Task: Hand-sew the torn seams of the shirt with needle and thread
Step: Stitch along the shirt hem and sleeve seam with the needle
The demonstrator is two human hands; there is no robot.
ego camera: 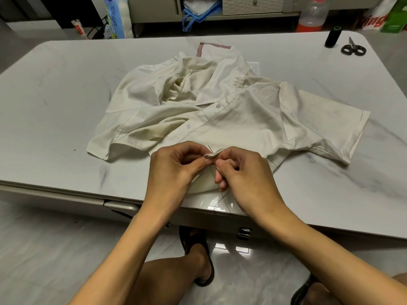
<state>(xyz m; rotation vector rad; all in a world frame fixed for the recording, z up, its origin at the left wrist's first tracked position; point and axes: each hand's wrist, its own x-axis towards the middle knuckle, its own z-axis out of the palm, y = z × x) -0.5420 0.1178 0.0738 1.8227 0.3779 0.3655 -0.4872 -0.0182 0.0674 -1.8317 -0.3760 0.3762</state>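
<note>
A crumpled cream shirt lies spread on the pale table. Its near hem is lifted off the table edge. My left hand pinches a folded bit of that hem between thumb and fingers. My right hand pinches the same fold from the right, fingers curled. A thin dark needle tip sticks up out of the fold between the two hands. Dark thread hangs down from the fold and trails in loops over the table's front edge.
A black thread spool and black-handled scissors lie at the far right corner of the table. Behind the table stand a bottle, bags and shelves. My legs and sandals show under the table's near edge.
</note>
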